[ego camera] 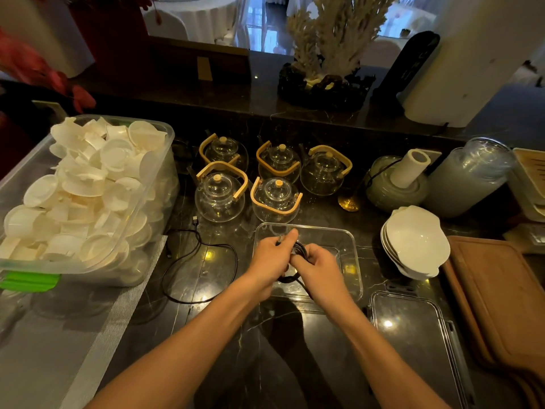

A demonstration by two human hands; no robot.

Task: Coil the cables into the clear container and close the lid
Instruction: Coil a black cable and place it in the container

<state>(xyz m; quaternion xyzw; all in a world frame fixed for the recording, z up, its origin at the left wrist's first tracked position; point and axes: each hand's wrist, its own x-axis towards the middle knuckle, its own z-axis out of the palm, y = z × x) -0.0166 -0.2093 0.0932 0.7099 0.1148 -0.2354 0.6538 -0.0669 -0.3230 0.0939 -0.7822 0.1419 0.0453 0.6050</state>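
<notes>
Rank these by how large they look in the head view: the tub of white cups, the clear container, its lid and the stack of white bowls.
1. Tub of white cups, plainly largest.
2-3. Clear container and lid: alike; the lid is nearer the camera, so unranked.
4. Stack of white bowls, smallest.

Left hand [269, 258]: gripped a coiled black cable [299, 251], fingers curled, over the clear container [352, 249].
Right hand [317, 267]: touched the left, pinching the same coil.
Second cable [203, 261]: lay loose on the dark desk [265, 349], left of the hands.
Lid [413, 335]: lay flat, near and right of the right forearm.
Glass teapots [275, 199]: five stood beyond the hands.
White bowls [415, 240]: stacked right of the container.
</notes>
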